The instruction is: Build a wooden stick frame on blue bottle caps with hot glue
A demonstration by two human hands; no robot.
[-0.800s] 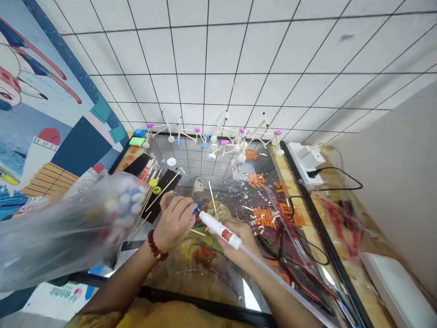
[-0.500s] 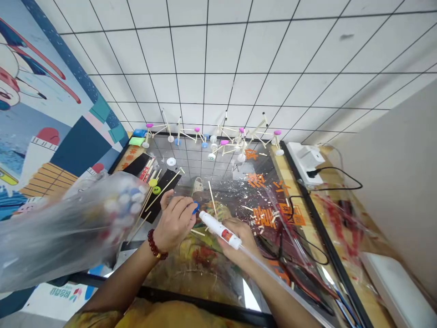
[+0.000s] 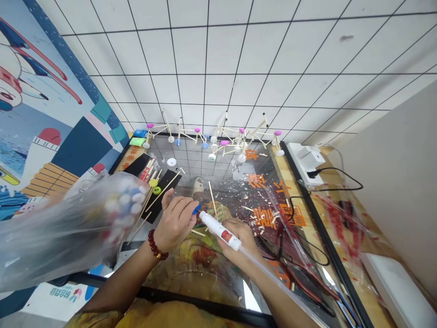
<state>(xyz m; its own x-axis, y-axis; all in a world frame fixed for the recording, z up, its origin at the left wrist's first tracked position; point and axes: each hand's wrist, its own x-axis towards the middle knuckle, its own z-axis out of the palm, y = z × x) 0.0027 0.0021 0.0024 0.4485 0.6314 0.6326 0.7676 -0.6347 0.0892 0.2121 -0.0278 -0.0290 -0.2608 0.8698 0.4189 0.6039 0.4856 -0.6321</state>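
Note:
Over the middle of the glass-topped table, my left hand (image 3: 177,218) is closed round a blue bottle cap (image 3: 195,209), of which only an edge shows. My right hand (image 3: 239,239) grips a white pen-shaped glue gun (image 3: 218,229), with a long clear glue stick (image 3: 273,273) running out of its rear. The gun's tip points at the blue cap and is very close to it; whether they touch I cannot tell. A thin wooden stick (image 3: 212,198) lies just beyond my hands, and a shorter stick (image 3: 198,233) lies between them.
Small stick models with cap wheels (image 3: 235,143) line the back edge. At left are a plastic bag of caps (image 3: 85,223), yellow-green caps (image 3: 153,182) and sticks. Wood scraps (image 3: 262,216), pliers (image 3: 303,282) and cables lie right, beside a power strip (image 3: 303,164).

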